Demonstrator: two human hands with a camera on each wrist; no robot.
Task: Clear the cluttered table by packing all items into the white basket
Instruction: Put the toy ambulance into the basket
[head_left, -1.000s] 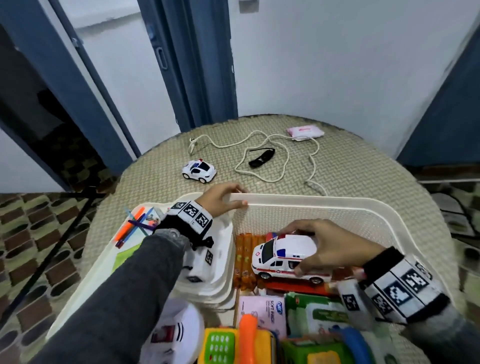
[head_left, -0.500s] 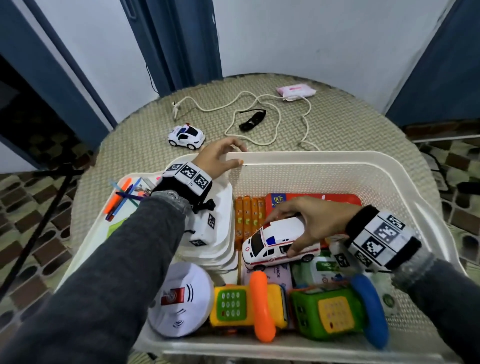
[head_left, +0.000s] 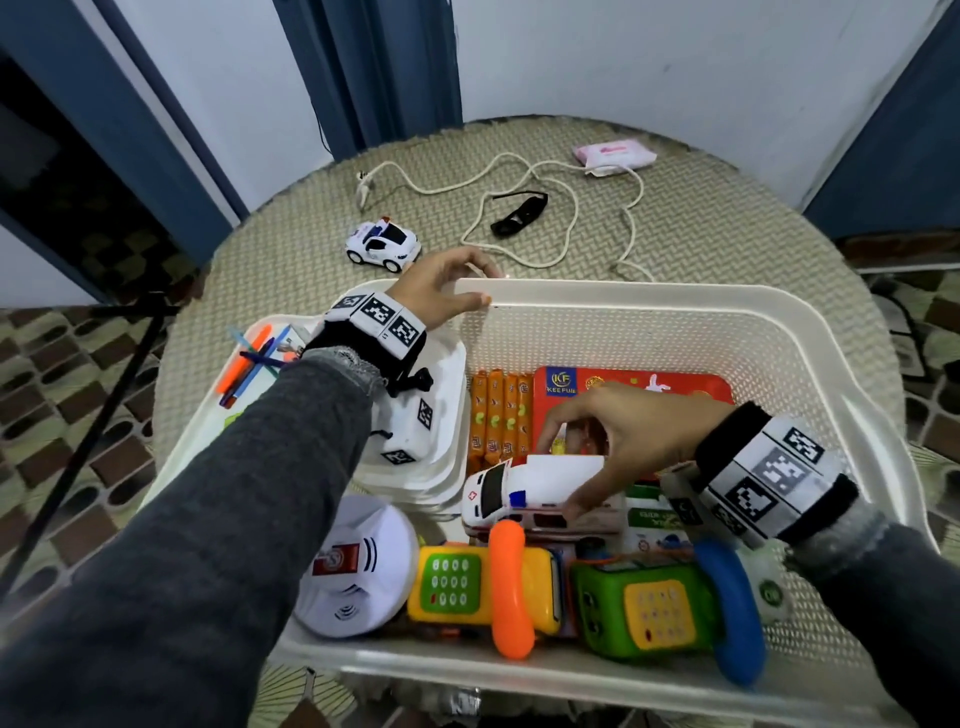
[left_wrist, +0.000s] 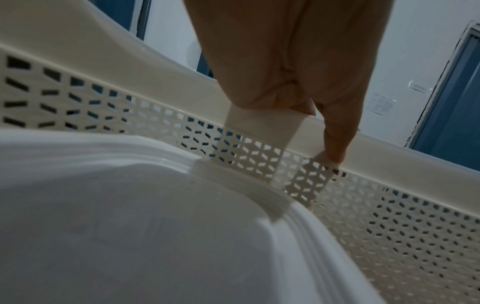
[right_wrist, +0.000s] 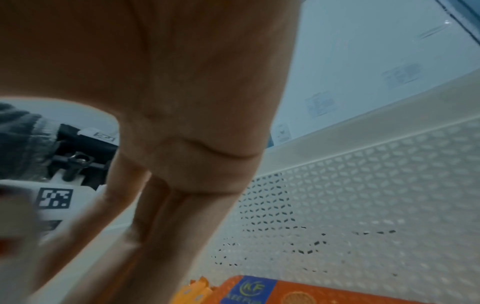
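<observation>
- Nearest rim of the white basket (head_left: 587, 680): yellow toy phone (head_left: 483, 587) with orange handset, green toy phone (head_left: 644, 608) with blue one, and a white smoke detector (head_left: 353, 566).
- Right hand (head_left: 623, 436) grips the toy ambulance (head_left: 530, 493) from above, thumb and fingers on its sides, low in the basket just behind the phones.
- Left hand (head_left: 441, 291) grasps the far rim, fingers curled over it.
- Out on the table (head_left: 727, 244): small police car (head_left: 382, 244), white cable (head_left: 519, 176), black sunglasses (head_left: 519, 213), pink pack (head_left: 613, 154).
</observation>
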